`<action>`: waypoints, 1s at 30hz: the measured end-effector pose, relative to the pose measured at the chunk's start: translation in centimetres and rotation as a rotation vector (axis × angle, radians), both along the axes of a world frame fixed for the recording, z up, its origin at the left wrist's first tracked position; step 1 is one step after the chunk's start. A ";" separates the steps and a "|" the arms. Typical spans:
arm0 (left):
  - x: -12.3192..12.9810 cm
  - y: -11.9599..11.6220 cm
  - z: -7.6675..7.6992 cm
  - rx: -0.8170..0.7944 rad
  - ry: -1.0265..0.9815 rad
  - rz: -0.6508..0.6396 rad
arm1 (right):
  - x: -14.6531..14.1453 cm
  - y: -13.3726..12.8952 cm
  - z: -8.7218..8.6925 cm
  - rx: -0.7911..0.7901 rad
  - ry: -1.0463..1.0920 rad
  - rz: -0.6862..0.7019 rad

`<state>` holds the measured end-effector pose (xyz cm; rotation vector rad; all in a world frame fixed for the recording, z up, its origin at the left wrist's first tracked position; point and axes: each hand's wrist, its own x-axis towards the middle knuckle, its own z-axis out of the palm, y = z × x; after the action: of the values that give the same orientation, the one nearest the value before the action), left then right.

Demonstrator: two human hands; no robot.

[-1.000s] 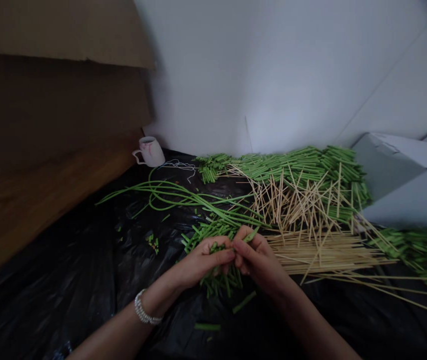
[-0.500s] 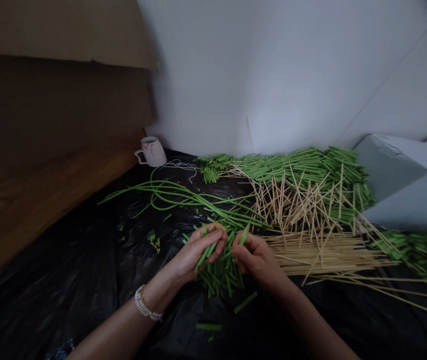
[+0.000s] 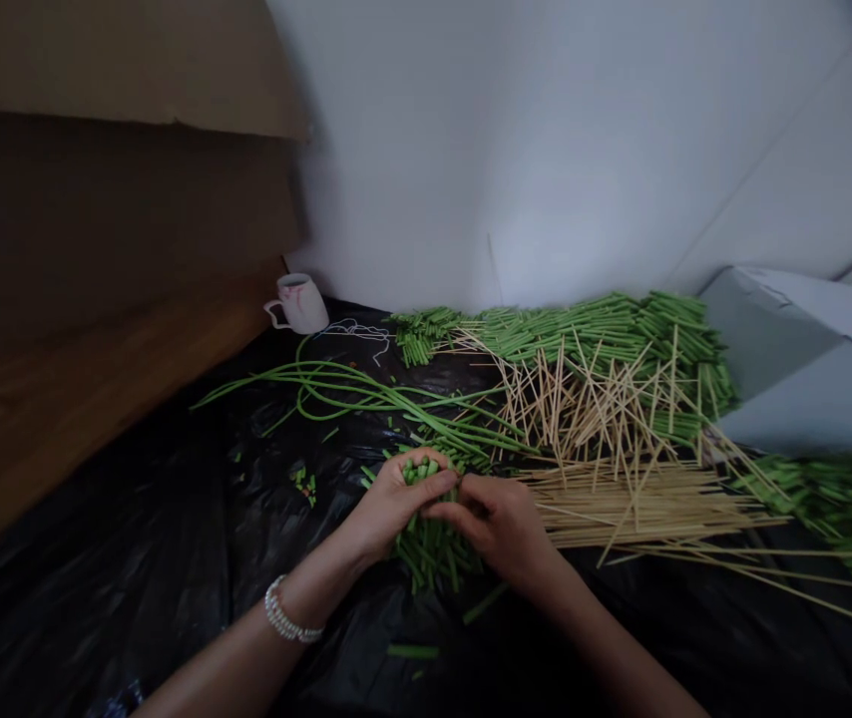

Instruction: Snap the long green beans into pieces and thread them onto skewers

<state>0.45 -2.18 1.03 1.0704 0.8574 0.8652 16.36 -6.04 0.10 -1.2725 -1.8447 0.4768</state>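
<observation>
My left hand [image 3: 396, 504], a beaded bracelet [image 3: 287, 610] on its wrist, is closed around several short cut garlic scape pieces [image 3: 418, 467]. Their ends poke out between thumb and fingers. Against its fingertips, my right hand [image 3: 499, 521] is closed in a pinch, and what lies between its fingers is hidden. Below both hands is a loose pile of cut garlic scapes [image 3: 433, 558]. Long uncut garlic scapes [image 3: 388, 394] curve across just behind them. Close on the right lies a bundle of bamboo skewers [image 3: 636, 504].
Crossed skewers [image 3: 583, 399] lie before a long stack of green pieces [image 3: 583, 329] along the wall. More green pieces [image 3: 845, 509] lie far right by a white box [image 3: 807, 379]. A mug [image 3: 300, 304] and white string [image 3: 355, 329] stand back left. Black plastic sheet [image 3: 187, 558] covers the surface.
My right hand has moved left to meet my left hand's fingertips. The pale green pointed piece seen in its fingers before is now out of sight. My left hand still holds its pieces.
</observation>
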 end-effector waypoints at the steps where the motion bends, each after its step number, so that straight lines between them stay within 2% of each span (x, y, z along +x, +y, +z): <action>1: 0.0 0.0 0.0 0.015 0.024 -0.013 | 0.2 0.0 0.2 0.060 -0.014 -0.047; 3: -0.1 0.0 0.0 0.039 0.077 -0.070 | 0.6 0.1 0.6 0.174 -0.069 -0.093; 7: 0.0 -0.2 0.1 0.024 0.115 -0.159 | 1.0 0.3 1.0 0.319 -0.334 0.058; 9: 0.0 -0.2 0.2 -0.002 0.114 -0.135 | 0.8 0.2 1.0 0.313 -0.480 0.089; 14: 0.0 0.1 0.3 -0.032 0.119 -0.092 | 0.3 0.0 1.2 0.262 -0.738 0.052; 19: -0.3 0.3 0.6 0.098 0.264 -0.133 | 0.1 0.0 0.9 0.234 -0.806 0.017; 21: -0.5 0.3 0.9 0.139 0.291 -0.186 | 0.2 -0.1 0.8 0.207 -0.773 0.013; 23: -0.7 0.1 1.2 0.160 0.270 -0.242 | 0.2 -0.3 0.9 0.143 -0.646 0.022; 27: -0.9 -0.4 1.6 0.146 0.143 -0.286 | 0.0 -0.4 1.5 -0.157 -0.097 0.106; 30: -0.8 -0.3 1.5 0.033 -0.087 -0.235 | 0.4 -0.1 1.7 -0.312 0.217 0.123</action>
<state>-0.39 -2.53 2.54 1.1284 0.6319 0.7241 16.74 -6.17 1.77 -1.2553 -1.7151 0.9616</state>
